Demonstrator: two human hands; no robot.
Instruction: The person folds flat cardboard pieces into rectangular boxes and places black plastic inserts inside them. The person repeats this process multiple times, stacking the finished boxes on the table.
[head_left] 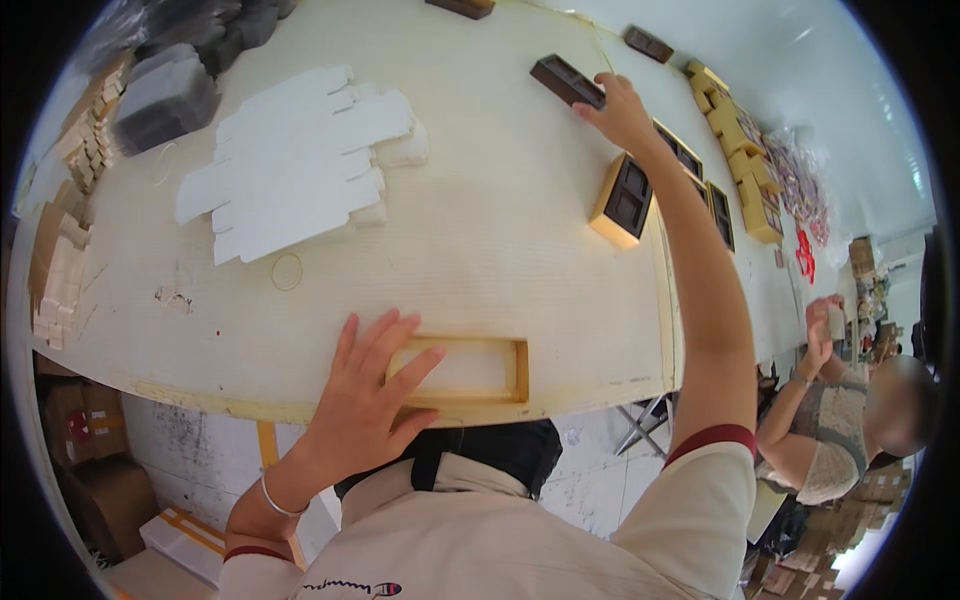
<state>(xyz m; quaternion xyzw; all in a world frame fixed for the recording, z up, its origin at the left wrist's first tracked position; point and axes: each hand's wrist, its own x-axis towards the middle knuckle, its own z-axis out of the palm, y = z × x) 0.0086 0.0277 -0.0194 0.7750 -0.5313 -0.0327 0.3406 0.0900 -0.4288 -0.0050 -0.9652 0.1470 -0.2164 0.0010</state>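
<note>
My left hand (372, 382) lies with its fingers spread over the left end of a gold rectangular box frame (522, 372) near the table's front edge. White shows inside the frame. Far to the right, my right hand (622, 118) pinches the near end of a dark brown compartment tray (562, 80) between thumb and fingers. Just below that hand stands a gold box with a dark tray in it (628, 195). More gold boxes with dark trays (720, 215) are partly hidden behind my right forearm.
Flat white box blanks (290, 165) are piled at the left centre. Grey plastic trays (165, 100) stack at the far left. Gold boxes (745, 165) line the right side, beside clear-wrapped pieces (800, 185) and a red ribbon (805, 252). Another person (825, 430) works at the right.
</note>
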